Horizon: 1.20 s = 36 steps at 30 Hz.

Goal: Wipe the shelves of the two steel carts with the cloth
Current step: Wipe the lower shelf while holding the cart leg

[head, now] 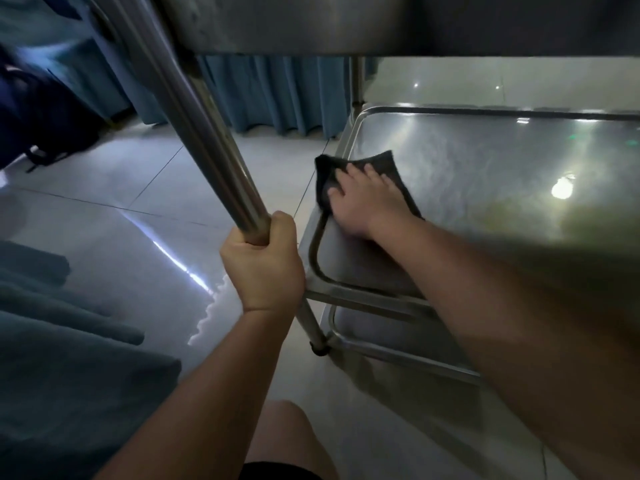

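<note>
Sensibly, your left hand [263, 268] wrapped the post [194, 126] to brace while your right hand [363, 202], fingers [349, 174] spread, pressed the cloth [391, 168] flat on the shelf [485, 174].

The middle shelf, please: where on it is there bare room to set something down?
The shelf is bare across its whole right side, from the cloth to the far rim. The near-left corner is taken: the right hand presses the cloth there, and the left hand grips the post beside it.
</note>
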Motion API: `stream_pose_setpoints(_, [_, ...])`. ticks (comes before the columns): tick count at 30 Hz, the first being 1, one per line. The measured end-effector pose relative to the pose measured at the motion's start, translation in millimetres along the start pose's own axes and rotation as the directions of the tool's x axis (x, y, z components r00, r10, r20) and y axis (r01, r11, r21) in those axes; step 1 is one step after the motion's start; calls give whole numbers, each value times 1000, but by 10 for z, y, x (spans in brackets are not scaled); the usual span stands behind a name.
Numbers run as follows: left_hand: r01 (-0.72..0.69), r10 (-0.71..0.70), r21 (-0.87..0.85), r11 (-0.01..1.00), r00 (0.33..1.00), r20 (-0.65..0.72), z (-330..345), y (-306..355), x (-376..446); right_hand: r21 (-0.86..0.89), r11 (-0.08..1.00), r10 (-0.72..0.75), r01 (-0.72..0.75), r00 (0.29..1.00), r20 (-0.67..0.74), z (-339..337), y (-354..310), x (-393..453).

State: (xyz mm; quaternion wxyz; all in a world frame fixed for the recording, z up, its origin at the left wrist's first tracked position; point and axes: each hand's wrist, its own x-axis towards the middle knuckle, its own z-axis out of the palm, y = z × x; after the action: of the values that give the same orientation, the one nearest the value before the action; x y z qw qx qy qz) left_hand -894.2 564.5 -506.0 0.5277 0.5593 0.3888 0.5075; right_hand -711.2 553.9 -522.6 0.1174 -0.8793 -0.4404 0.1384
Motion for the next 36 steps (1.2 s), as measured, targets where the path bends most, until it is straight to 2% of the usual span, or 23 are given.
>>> stream_pose_setpoints(3, [-19,19,4,1000,999,-28,12,-7,7,-17,976,-216,217,975,53,106,-63,-480])
stream_pose_setpoints(5, [-31,31,2,1000,999,-42,17,-8,-1,12,915,-401,402,909,110,99,102,-894])
stream_pose_setpoints(7, [-37,37,0,999,999,-29,21,5,-24,7,879,-471,477,866,168,20,307,-1065])
stream_pose_setpoints(8, [-36,36,2,999,999,-17,19,7,-37,-24,879,-467,477,868,170,-24,389,-1009])
stream_pose_setpoints(10, [-36,36,1,999,999,5,15,16,-54,-86,910,-394,406,911,123,-108,464,-709])
stream_pose_setpoints(13, [-43,43,17,999,999,13,4,13,-59,-116,976,-177,183,982,63,-239,452,47])
stream_pose_setpoints(17, [-43,43,35,998,999,-13,15,17,-48,-54,998,17,-16,1000,8,-222,332,672])
stream_pose_setpoints(20, [-52,52,39,998,998,-18,13,20,-52,-61,998,20,-21,999,-28,-111,239,553])
stream_pose_setpoints(22, [-59,59,34,998,998,-16,6,24,-57,-73,995,-62,61,998,-10,-89,223,271])
stream_pose_setpoints(24, [-62,63,13,998,998,-20,8,33,-47,-110,972,-203,207,978,42,-51,224,-154])
stream_pose_setpoints(25, [-60,60,2,998,998,-22,8,31,-42,-108,940,-317,324,945,84,-26,240,-404])
stream_pose_setpoints(27, [-60,60,-11,998,998,-19,16,26,-36,-12,848,-518,529,835,187,-8,298,-865])
stream_pose_setpoints(29, [-66,66,-1,998,998,-9,18,12,-41,74,801,-588,594,757,286,-70,393,-1023])
stream_pose_setpoints(30, [-66,66,4,998,998,-2,13,9,-47,70,797,-591,600,750,298,-117,421,-979])
stream_pose_setpoints(31, [-66,66,-1,998,998,4,9,5,-47,42,809,-574,587,771,277,-160,433,-876])
stream_pose_setpoints(33, [-70,70,-15,997,997,8,3,-3,-38,-39,875,-472,483,867,162,-214,470,-513])
stream_pose_setpoints(36, [-76,77,-15,997,997,10,5,-2,-35,-65,979,-195,195,981,12,-310,494,197])
